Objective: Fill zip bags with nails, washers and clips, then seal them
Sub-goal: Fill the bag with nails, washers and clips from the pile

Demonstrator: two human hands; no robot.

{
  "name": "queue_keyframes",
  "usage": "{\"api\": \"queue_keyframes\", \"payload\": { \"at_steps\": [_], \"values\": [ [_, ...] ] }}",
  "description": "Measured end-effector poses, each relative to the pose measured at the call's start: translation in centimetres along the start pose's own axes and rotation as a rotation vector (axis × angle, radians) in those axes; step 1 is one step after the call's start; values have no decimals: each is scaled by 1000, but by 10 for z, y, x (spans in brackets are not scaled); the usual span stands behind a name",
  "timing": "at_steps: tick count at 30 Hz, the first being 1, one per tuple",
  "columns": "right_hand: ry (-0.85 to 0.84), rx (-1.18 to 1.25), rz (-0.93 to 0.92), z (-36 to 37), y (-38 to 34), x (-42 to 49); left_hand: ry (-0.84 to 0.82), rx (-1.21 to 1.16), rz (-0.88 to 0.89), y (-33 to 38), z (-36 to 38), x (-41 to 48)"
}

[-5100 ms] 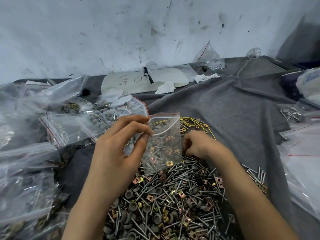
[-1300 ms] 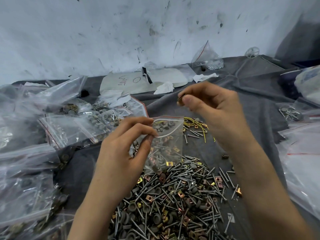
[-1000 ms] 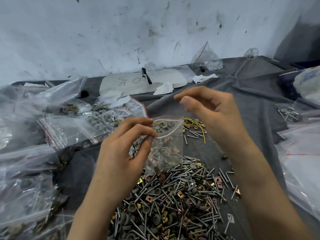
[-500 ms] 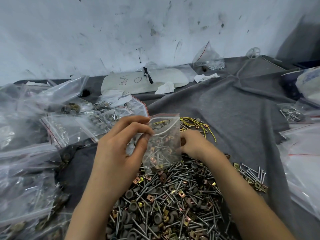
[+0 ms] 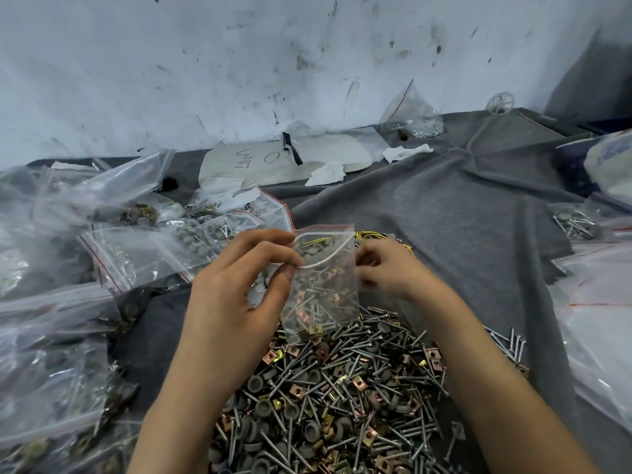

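Grey cloth (image 5: pixel 461 234), scuffed white wall (image 5: pixel 205 63).
Left hand (image 5: pixel 236 292) pinches a small clear zip bag (image 5: pixel 325 278) open over the near-edge heap of nails, washers, clips (image 5: pixel 342 388); right hand (image 5: pixel 386 268) curls beside it, grasp unclear.

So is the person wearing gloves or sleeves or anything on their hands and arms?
No gloves. The left hand and the right hand are both bare, with no rings that show. The left arm and the right arm are bare too, right down to the bottom of the picture: no sleeves, no watch and no bracelet in view.
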State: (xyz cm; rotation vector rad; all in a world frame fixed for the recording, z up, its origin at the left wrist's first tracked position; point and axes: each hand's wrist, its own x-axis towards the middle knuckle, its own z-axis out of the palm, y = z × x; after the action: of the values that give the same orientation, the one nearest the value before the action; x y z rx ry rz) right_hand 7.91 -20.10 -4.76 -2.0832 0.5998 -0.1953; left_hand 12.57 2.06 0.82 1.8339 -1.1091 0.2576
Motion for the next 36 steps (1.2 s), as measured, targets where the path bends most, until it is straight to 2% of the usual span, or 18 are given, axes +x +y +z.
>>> {"api": "queue_keyframes", "payload": {
  "at_steps": [3,5,8,11,14,18,20,24,27,32,36],
  "values": [
    [115,464,-140,-21,-22,-13,4,0,4,1,0,0],
    [184,612,-310,-32,-40,-27,-4,-1,8,2,1,0],
    [202,599,-527,-35,-66,-52,-15,6,20,3,1,0],
    [172,418,-571,-28,-80,-65,-17,4,24,4,2,1],
    [242,247,-538,-25,-80,-64,-14,13,32,5,1,1],
    [426,355,-433,-29,-66,-50,-6,9,16,5,0,1],
    [462,264,-350,-28,-51,-35,-5,7,7,4,1,1],
    [201,-95,-91,-8,-17,-7,-2,7,-2,3,0,0],
    [29,-280,2,13,2,1,2,12,1,1,-1,1],
    [32,-406,66,29,2,4,5,-8,-12,0,-2,1],
    [11,-298,55,28,6,4,0,-3,-6,0,-1,1]
  ]
}}
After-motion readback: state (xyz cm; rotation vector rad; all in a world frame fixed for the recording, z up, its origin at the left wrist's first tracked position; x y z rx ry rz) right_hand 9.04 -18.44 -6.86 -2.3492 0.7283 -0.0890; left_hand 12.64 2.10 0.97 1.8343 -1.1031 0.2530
